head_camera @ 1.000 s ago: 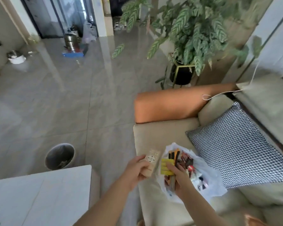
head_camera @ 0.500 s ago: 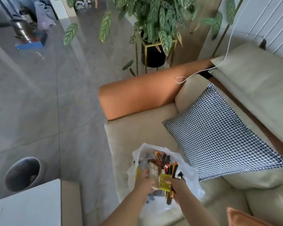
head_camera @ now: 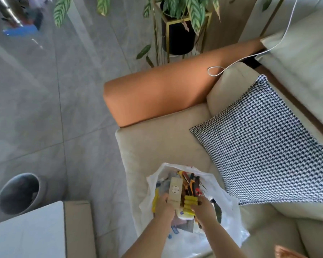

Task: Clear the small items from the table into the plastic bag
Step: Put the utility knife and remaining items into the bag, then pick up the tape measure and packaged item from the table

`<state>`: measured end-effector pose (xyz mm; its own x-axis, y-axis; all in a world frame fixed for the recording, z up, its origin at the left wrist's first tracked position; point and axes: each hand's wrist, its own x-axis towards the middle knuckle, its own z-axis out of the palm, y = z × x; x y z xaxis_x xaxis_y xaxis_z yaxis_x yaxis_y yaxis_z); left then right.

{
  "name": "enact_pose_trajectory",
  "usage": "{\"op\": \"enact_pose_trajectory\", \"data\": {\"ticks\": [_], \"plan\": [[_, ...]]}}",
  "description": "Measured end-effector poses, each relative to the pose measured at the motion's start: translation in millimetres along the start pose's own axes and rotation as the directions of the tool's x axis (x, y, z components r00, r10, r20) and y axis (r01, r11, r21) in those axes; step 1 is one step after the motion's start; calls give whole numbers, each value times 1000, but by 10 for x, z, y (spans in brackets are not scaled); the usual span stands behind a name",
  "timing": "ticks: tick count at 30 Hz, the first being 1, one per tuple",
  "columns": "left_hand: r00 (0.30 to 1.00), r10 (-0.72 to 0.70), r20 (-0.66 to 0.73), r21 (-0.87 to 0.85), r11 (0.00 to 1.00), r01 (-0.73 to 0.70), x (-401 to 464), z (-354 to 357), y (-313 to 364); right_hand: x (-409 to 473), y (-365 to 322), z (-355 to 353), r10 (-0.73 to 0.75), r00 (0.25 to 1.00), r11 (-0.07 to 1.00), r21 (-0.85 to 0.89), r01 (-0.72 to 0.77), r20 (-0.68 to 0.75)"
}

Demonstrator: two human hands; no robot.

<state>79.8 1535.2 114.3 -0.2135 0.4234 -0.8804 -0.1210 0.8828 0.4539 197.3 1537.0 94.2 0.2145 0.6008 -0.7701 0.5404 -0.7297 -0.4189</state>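
Observation:
A white plastic bag [head_camera: 229,211] lies open on the beige sofa seat [head_camera: 157,146], stuffed with several small items, among them orange and black utility knives [head_camera: 189,181]. My left hand [head_camera: 163,205] grips a beige remote control [head_camera: 174,190] by its lower end, held over the bag's mouth. My right hand [head_camera: 203,207] holds a yellow packet [head_camera: 189,203] just beside the remote, also over the bag. A corner of the white table [head_camera: 26,229] shows at the bottom left.
A grey waste bin [head_camera: 20,192] stands on the tiled floor left of the sofa. An orange armrest [head_camera: 166,94] and a houndstooth cushion [head_camera: 265,146] flank the bag. A potted plant [head_camera: 177,30] stands behind the armrest; a white cable [head_camera: 231,62] trails over the sofa.
Both hands have moved from the sofa's edge to above the bag's mouth, carrying the remote and the yellow packet. The view has tilted down and shifted toward the sofa.

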Motion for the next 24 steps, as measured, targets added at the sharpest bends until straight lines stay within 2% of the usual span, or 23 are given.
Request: {"op": "enact_pose_trajectory", "data": {"ticks": [3, 7, 14, 21, 24], "plan": [[999, 29, -38, 80, 996, -26, -46, -31, -24, -65, -15, 17, -4, 1000, 1000, -30, 4, -15], [1000, -23, -5, 201, 979, 23, -201, -67, -69, -189, -62, 13, -17, 999, 999, -48, 15, -45], [976, -74, 204, 291, 957, 11, -747, -390, 27, -652, -273, -43, -86, 994, 995, -58, 82, -60], [970, 83, 228, 335, 929, -158, -1226, -1094, 43, -1274, -507, 208, -252, 968, 967, -47, 252, 14], [972, 163, 171, 303, 930, -209, -1372, -1517, -34, -1615, -677, 443, -344, 935, 925, -139, 354, 88]]}}
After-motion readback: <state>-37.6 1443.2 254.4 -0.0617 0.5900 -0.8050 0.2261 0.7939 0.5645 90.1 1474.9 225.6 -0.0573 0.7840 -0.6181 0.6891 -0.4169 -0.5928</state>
